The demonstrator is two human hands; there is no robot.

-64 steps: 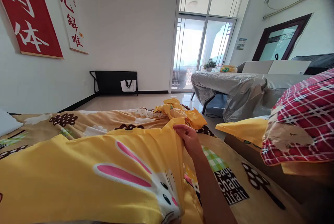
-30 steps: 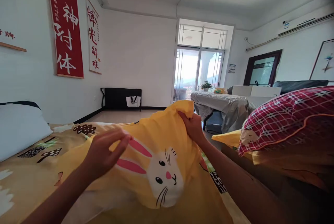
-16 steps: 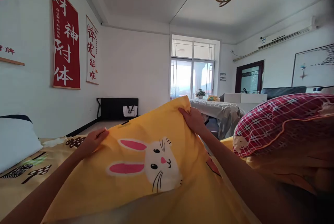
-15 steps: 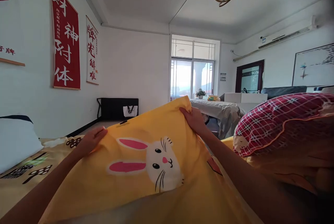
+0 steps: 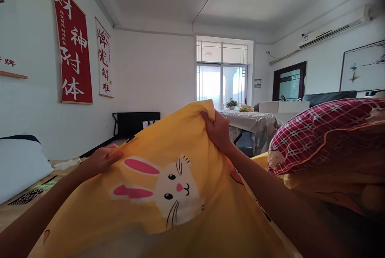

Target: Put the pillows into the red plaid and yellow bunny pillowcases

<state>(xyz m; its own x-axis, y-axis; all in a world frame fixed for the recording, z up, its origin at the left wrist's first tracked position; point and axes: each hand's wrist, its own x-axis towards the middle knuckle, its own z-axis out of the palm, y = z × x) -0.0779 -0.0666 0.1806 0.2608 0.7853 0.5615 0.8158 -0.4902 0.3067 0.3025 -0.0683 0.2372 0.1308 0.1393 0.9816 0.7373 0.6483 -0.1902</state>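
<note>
A yellow bedding cloth point(image 5: 141, 220) printed with a white, pink-eared rabbit is stretched up in front of me. Its upper edge slants, higher on the right. My left hand point(image 5: 104, 158) pinches that edge at the left, thumb on the near side. Higher up, my right hand point(image 5: 217, 129) is closed around the top right corner, where the fabric folds over and bunches. The lower part of the cloth hangs toward me in soft folds. Whether it is a sheet or a cover I cannot tell.
To my left lie a white pillow point(image 5: 22, 166) and patterned beige bedding point(image 5: 18, 214). A red plaid pillow or bundle point(image 5: 306, 138) sits at the right. Farther back stand a covered table point(image 5: 261, 123) and a black bench point(image 5: 129, 123).
Both hands still grip the cloth. The right hand and its corner have risen slightly and shifted left; the printed rabbit has moved left. The view has tilted a little.
</note>
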